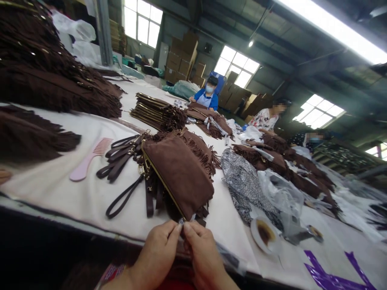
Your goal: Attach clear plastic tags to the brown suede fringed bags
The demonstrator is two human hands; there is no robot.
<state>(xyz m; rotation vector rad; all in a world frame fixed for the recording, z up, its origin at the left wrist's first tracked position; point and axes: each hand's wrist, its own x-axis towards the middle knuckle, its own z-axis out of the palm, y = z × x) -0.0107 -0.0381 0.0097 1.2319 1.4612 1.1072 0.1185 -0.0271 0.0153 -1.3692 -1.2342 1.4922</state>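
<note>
My left hand point(161, 247) and my right hand point(201, 245) meet at the table's front edge, fingers pinched together. Something small and pale shows between the fingertips, too little of it to name. Just beyond them, the lower corner of a brown suede pouch point(179, 169) with fringe and a gold zipper lies close to the fingertips; whether they touch it I cannot tell. It rests on a heap of similar fringed pouches. Several dark wrist straps point(121, 155) with gold clasps fan out to its left, one looped strap point(122, 203) nearest the edge.
A pink comb point(87, 161) lies left, below a tall pile of brown fringed pouches point(51, 80). Stacked pouches point(151, 110) stand behind. Right are patterned grey cloth point(248, 183), a tape roll point(266, 237) and purple strips point(332, 278). Co-workers sit across the white-covered table point(75, 201).
</note>
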